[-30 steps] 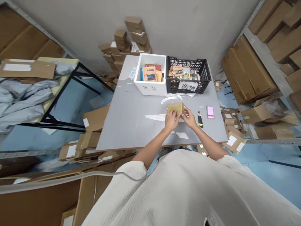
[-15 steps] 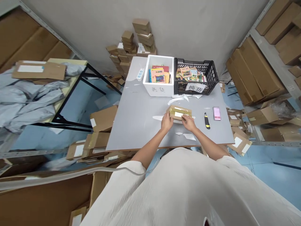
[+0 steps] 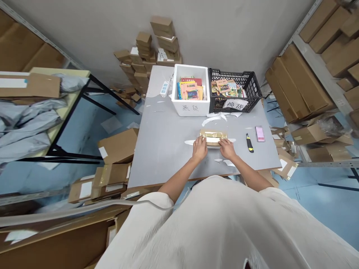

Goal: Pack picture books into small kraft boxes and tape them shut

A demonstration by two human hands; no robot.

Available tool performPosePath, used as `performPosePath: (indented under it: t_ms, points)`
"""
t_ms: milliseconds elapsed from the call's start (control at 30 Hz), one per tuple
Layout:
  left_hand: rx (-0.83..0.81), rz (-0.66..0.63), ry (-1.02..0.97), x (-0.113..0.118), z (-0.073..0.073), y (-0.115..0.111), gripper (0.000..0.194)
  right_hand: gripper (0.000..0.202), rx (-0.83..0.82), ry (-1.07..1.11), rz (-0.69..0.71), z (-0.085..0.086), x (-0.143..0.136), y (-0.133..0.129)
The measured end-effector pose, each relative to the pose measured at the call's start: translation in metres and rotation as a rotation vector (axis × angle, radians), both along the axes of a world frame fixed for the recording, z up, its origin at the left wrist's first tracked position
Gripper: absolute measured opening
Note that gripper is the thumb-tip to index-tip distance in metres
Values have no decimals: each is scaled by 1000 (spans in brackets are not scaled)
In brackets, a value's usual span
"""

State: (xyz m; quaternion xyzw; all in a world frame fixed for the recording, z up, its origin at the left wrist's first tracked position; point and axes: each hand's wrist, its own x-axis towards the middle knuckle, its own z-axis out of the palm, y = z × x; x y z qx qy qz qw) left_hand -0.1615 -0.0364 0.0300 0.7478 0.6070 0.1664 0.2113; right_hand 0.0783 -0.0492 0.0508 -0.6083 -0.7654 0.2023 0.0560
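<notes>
A small taped cardboard box (image 3: 214, 134) with a white label lies on the grey table (image 3: 162, 149) in front of me. My left hand (image 3: 200, 148) grips its left end, fingers bent over the near edge. At the opposite end, my right hand (image 3: 226, 148) holds the box the same way. The undersides of the fingers are hidden. To the right of my right hand lie a black and yellow utility knife (image 3: 249, 143) and a phone (image 3: 260, 134) with a pink screen. Torn white scraps (image 3: 229, 163) lie close to the box.
Behind the box stand a white foam box (image 3: 190, 108) and a black plastic crate (image 3: 249, 101), both with books inside. A white power strip (image 3: 165, 89) sits at the back left. Cardboard boxes (image 3: 117, 145) crowd the floor left of the table; shelving (image 3: 311, 52) stands right.
The box has turned a little and now lies squarer to me, its label side facing me. Both hands have shifted to its near edge. The camera view has moved slightly.
</notes>
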Motion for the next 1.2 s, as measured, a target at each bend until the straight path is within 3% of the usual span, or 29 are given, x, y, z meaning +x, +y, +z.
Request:
performPosePath:
  t_ms: [100,333,467,567,700,933,1200]
  points:
    - [-8,-82,2,8,-1,-5,71,60,4,-8,23,0,5,0]
    - [-89,-23,5,30,7,-16,74,58,-22,99,21,1,21,3]
    - [-90,-36,65,41,14,-25,74,47,-17,234,12,-2,33,5]
    - [-97,-72,67,53,16,-30,73,41,22,346,-95,-6,53,3]
    - [-127,-56,88,67,14,-32,76,41,40,414,-310,-18,99,-4]
    - [-136,-52,154,68,12,-35,82,42,-157,147,-621,-47,187,-7]
    - [-212,-11,199,68,15,-31,85,42,-317,-44,-611,-76,211,21]
